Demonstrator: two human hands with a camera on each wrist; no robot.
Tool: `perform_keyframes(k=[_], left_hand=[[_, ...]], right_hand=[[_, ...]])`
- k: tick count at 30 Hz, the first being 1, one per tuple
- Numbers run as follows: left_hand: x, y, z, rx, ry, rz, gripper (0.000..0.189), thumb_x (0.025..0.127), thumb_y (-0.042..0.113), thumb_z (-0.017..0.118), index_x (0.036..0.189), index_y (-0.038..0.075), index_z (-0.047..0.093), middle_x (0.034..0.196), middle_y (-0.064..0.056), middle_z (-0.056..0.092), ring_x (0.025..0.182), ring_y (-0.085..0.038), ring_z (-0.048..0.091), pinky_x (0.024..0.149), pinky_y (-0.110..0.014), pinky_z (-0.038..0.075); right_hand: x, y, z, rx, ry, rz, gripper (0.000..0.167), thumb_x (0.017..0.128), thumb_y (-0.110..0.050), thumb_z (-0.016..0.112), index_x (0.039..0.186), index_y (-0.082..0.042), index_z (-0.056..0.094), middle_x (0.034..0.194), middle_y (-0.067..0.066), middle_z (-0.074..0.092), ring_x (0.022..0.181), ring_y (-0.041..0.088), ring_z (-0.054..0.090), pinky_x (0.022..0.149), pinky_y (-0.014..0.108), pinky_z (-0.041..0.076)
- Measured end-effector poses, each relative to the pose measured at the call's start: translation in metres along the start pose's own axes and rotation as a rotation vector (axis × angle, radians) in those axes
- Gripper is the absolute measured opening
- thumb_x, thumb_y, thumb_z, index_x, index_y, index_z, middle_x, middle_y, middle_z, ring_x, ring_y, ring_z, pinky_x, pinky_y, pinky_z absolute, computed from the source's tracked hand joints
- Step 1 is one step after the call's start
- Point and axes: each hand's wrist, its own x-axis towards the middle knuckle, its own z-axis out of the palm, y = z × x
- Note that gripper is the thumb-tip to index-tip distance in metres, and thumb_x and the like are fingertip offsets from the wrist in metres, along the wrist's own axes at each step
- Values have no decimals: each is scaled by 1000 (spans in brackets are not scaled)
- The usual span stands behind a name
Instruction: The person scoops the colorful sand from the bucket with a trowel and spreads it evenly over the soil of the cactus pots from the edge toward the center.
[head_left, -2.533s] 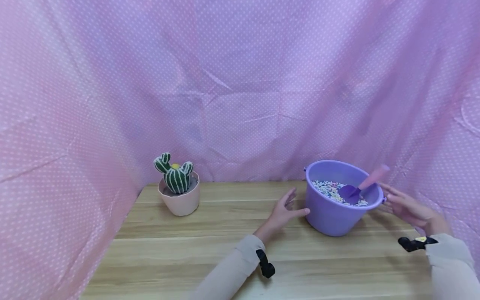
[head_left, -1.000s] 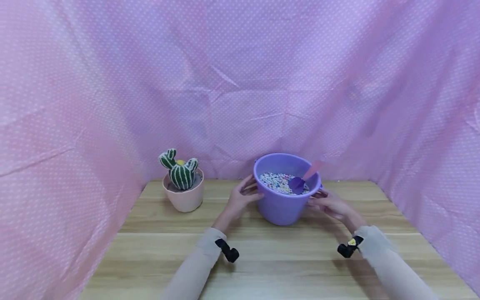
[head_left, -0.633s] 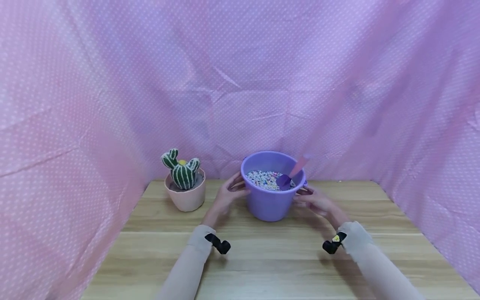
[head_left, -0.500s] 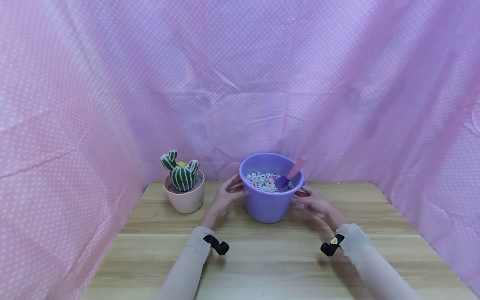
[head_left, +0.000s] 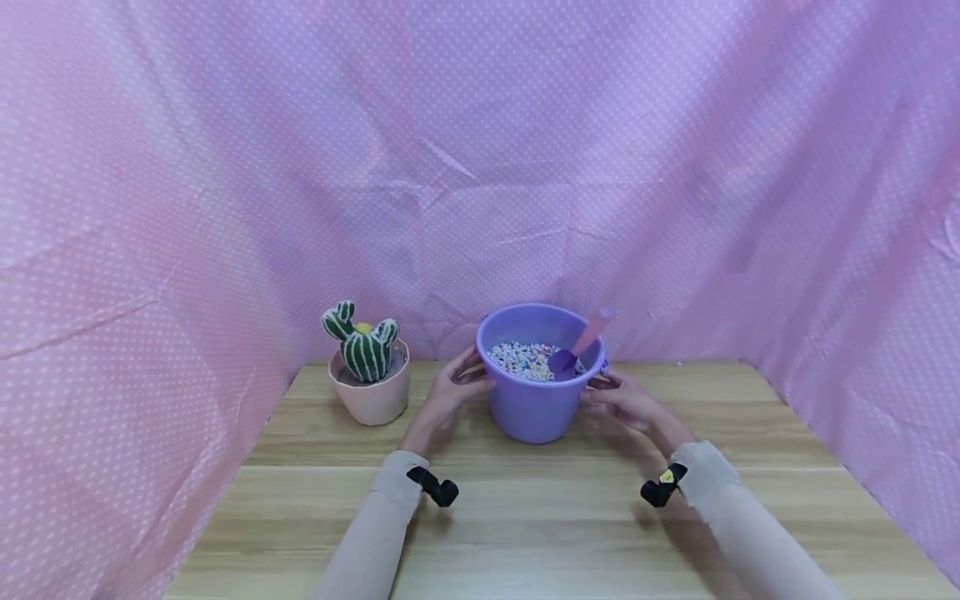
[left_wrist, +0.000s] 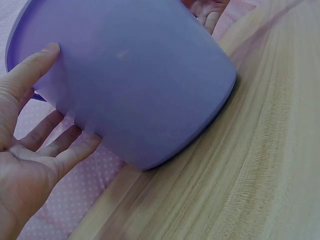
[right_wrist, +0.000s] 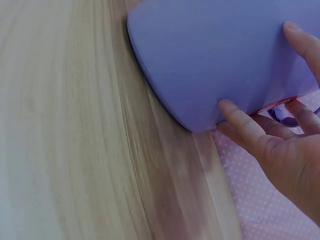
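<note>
A purple bucket [head_left: 534, 408] stands upright on the wooden table, part-filled with small multicoloured pellets [head_left: 519, 360]. In it leans a toy shovel [head_left: 592, 332] with a pink handle and purple blade. My left hand [head_left: 453, 388] holds the bucket's left side, its thumb [left_wrist: 37, 65] on the near wall below the rim and the other fingertips farther round. From the right, my right hand [head_left: 628, 403] holds the opposite side. The right wrist view shows its thumb and spread fingers [right_wrist: 242, 122] against the wall, near a small purple handle lug [right_wrist: 285, 116].
To the left, a knitted green cactus [head_left: 365, 354] stands in a pale pink pot [head_left: 375, 402] near the table's back edge. Pink dotted cloth [head_left: 495, 167] hangs behind the wooden table [head_left: 540, 533] and on both sides. A black wrist camera [head_left: 437, 488] sits on the left sleeve.
Both hands have come onto the bucket, which has moved left from the right side to the middle with the shovel in it. Over the last half second hardly anything has moved.
</note>
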Motion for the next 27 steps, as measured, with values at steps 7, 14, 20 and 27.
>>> perform_keyframes(k=[7,14,20,27], left_hand=[[-1,-1,-3,-33,21,-6,83,84,-7,76,156,16,41,157,-14,46,145,-36,44,108,-38,53],[-2,3,-10,-15,20,-18,83,86,-5,74,158,15,38,158,-13,45,145,-35,45,108,-37,53],[-4,5,-15,-34,5,-16,82,90,-6,70,160,14,33,162,-12,41,148,-34,41,115,-41,46],[-8,6,-22,-44,4,-44,81,92,-5,67,161,18,32,163,-9,38,150,-33,36,122,-49,37]], right_hand=[[6,2,6,3,14,8,74,96,14,51,158,11,11,124,-11,65,110,13,69,109,50,50],[14,3,11,-4,3,8,79,97,12,52,160,6,7,153,27,44,111,12,69,109,50,49],[19,3,17,2,3,11,79,98,13,49,162,1,5,161,37,20,111,10,68,115,58,40],[23,4,29,2,51,32,75,95,13,54,160,3,18,132,2,60,108,14,71,110,52,49]])
